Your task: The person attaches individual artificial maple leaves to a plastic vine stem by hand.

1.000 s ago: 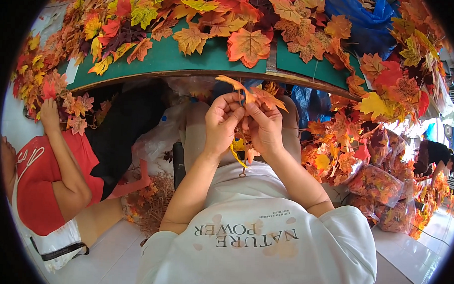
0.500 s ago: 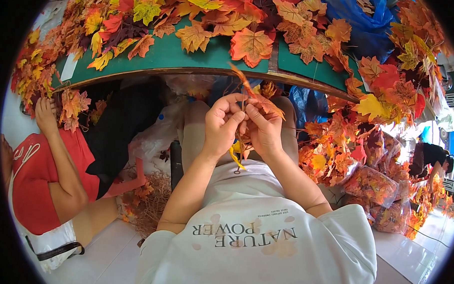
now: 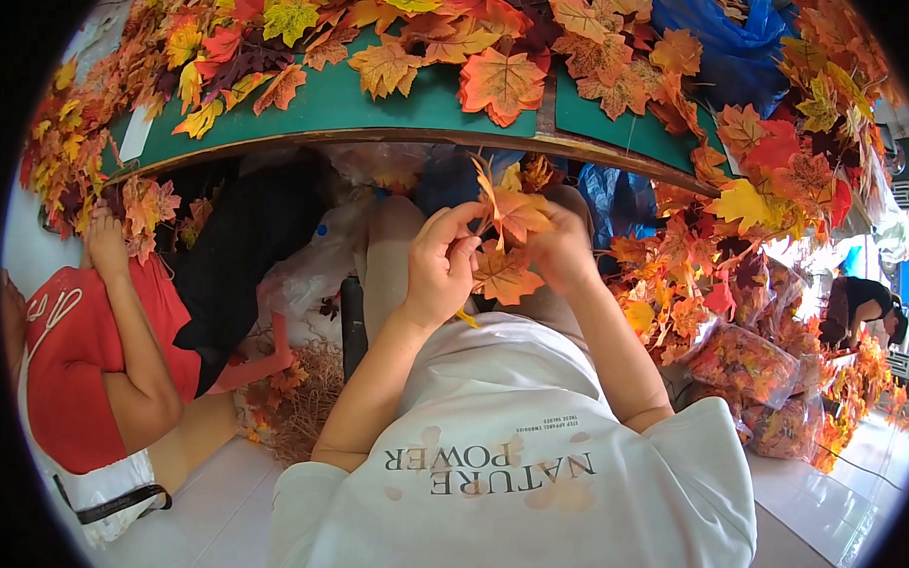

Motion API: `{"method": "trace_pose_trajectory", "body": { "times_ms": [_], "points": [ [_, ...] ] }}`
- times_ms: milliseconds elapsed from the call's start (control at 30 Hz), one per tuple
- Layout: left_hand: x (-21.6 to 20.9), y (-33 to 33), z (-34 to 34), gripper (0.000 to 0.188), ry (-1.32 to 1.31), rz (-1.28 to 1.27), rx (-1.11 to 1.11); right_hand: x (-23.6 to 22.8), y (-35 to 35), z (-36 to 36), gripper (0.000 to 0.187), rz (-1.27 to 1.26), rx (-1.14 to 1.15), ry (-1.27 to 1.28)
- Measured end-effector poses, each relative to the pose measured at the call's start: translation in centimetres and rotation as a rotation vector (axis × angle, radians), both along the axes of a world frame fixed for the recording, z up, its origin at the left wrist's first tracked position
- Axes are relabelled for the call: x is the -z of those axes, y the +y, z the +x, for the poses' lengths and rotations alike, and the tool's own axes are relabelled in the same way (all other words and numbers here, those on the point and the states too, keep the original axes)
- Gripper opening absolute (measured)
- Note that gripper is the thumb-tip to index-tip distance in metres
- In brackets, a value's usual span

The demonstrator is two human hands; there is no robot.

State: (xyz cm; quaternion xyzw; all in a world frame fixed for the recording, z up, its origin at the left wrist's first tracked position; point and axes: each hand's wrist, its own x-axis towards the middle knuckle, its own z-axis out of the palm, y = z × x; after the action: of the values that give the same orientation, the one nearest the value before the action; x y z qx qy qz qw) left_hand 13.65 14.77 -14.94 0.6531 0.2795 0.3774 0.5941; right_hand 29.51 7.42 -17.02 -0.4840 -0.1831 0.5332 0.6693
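Note:
Above my lap, just below the table edge, I hold a sprig of orange artificial maple leaves point(image 3: 518, 214). My left hand point(image 3: 441, 269) pinches it at its left side, thumb and fingertips closed near the stem. A lower orange leaf point(image 3: 506, 276) hangs between my hands, and a bit of yellow leaf point(image 3: 466, 317) shows below the left hand. On the other side, my right hand point(image 3: 564, 253) is at the leaves' right edge; its fingers are smeared by motion and partly hidden, so its grip is unclear.
A green-topped table point(image 3: 330, 107) curves ahead, heaped with artificial leaves point(image 3: 501, 85) and a blue plastic bag point(image 3: 728, 43). A co-worker in red point(image 3: 81, 361) sits at left. Bagged leaves point(image 3: 747, 364) are stacked at right; another person point(image 3: 859, 308) bends over farther back.
The leaves between my hands have turned and spread, showing their broad faces. My right hand has moved slightly right, away from the left. The co-worker's hand at left has shifted a little.

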Motion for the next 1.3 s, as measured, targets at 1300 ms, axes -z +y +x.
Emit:
{"method": "trace_pose_trajectory", "body": {
  "times_ms": [1300],
  "points": [
    [2.6,1.1,0.6,0.023,-0.391,-0.870,0.124,-10.0,15.0,6.2,0.016,0.111,0.321,-1.670]
  ]
}}
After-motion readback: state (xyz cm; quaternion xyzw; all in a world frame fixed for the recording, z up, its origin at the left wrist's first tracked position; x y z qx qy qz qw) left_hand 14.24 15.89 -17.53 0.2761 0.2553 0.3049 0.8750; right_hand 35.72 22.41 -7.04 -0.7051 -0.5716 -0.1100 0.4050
